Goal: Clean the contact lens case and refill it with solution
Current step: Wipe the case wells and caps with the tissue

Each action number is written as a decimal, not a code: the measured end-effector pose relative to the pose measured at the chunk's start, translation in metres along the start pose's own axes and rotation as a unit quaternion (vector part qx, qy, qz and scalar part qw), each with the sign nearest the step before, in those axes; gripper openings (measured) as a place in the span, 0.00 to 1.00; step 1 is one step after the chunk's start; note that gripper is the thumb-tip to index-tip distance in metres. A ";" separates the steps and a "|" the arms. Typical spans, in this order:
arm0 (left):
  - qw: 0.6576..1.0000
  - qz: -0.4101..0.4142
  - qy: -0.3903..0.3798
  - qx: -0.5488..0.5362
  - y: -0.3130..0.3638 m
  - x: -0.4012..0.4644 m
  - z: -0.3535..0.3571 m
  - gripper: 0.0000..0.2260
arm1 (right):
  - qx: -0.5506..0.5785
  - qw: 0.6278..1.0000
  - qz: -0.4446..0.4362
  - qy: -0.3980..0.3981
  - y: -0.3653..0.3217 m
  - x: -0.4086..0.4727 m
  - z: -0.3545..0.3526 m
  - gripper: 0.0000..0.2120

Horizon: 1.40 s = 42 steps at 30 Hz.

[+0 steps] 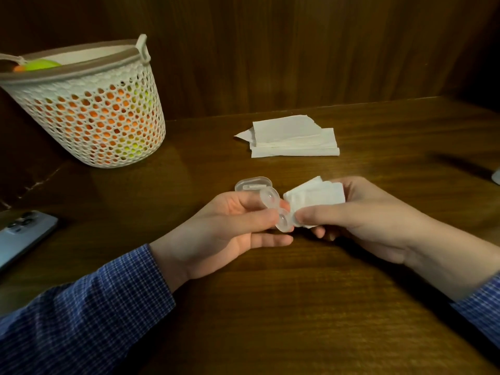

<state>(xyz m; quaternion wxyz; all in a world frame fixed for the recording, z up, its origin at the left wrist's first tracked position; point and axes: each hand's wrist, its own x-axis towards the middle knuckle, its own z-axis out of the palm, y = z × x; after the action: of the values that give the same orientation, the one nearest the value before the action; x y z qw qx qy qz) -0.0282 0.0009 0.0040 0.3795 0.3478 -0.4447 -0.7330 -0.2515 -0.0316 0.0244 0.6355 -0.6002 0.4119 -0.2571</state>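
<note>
A clear plastic contact lens case (273, 205) with two round wells is pinched in my left hand (230, 234) above the wooden table (270, 307). Just behind it, on or close above the table, I see a clear rectangular lid or outer box (253, 183). My right hand (359, 220) grips a folded white tissue (315, 197), and the tissue's left edge touches the case. I cannot spot a bottle of solution anywhere.
A stack of white tissues (293, 138) lies further back on the table. A white perforated basket (89, 109) with orange and green things inside stands at the back left. A phone (21, 234) lies at the left edge. A pale object (496, 176) peeks in at the right edge.
</note>
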 end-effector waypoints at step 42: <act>0.996 0.022 0.078 -0.027 0.004 0.002 -0.005 0.19 | -0.129 0.966 -0.138 0.178 0.006 0.007 -0.011 0.02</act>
<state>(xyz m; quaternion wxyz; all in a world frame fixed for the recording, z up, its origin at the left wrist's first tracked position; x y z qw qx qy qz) -0.0243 -0.0044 0.0058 0.4379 0.3834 -0.4012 -0.7073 -0.2582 -0.0425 0.0176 0.4277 -0.6726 0.4615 -0.3895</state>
